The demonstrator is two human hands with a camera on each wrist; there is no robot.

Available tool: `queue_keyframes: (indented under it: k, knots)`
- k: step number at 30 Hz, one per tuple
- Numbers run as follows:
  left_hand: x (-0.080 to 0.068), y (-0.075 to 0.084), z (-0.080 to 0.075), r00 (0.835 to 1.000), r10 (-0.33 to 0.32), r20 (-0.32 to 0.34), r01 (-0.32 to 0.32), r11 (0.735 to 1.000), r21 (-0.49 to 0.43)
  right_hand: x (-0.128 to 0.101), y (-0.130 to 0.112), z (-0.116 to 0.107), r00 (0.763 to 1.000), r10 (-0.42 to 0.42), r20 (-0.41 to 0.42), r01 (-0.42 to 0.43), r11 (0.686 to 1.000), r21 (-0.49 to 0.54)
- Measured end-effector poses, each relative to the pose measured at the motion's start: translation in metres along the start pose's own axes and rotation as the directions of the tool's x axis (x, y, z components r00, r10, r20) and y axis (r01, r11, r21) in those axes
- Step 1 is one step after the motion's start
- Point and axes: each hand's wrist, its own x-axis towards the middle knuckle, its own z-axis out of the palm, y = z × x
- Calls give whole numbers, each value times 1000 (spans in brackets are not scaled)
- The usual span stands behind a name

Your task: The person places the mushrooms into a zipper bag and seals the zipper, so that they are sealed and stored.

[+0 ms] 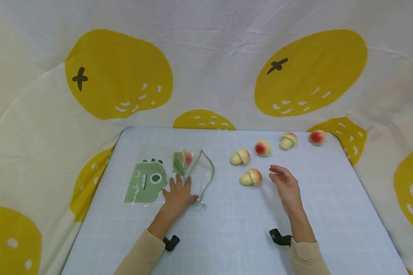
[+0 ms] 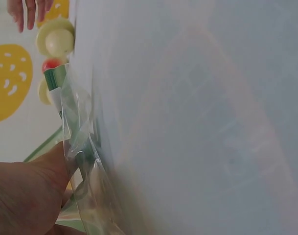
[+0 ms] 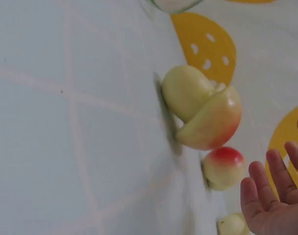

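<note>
A clear plastic bag (image 1: pixel 196 173) with a green dinosaur print (image 1: pixel 145 182) lies on the pale blue table (image 1: pixel 227 229). One toy mushroom (image 1: pixel 183 159) sits inside it, near the mouth. My left hand (image 1: pixel 179 193) rests flat on the bag, fingers straight; in the left wrist view the thumb (image 2: pixel 38 169) presses the bag film (image 2: pixel 80 161). My right hand (image 1: pixel 285 183) hovers open, just right of a toy mushroom (image 1: pixel 251 177), seen close in the right wrist view as the mushroom (image 3: pixel 202 110) beside my fingers (image 3: pixel 268 193). Several more mushrooms (image 1: pixel 262 148) lie behind.
A white cloth with yellow fruit prints (image 1: pixel 117 72) hangs behind and around the table. The farthest mushroom (image 1: pixel 317 137) lies near the table's back right corner. Bare table surface stretches toward the near edge between my forearms.
</note>
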Motion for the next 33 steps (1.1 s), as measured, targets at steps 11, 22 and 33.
queue_keyframes:
  k: [11, 22, 33]
  knots:
    - [2, -2, 2, 1000, 2, -2, -2, 1000, 10, 2, 18, -2, 996, 30, 88, -19, 991, -131]
    - [3, -1, 1, 1000, -6, 7, 6, 1000, 1, 2, 26, 3, 988, 62, 138, -37, 985, -170]
    - [3, -1, 0, 1000, -5, 18, 5, 1000, 0, 2, 35, 14, 981, 42, 188, -1, 978, -209]
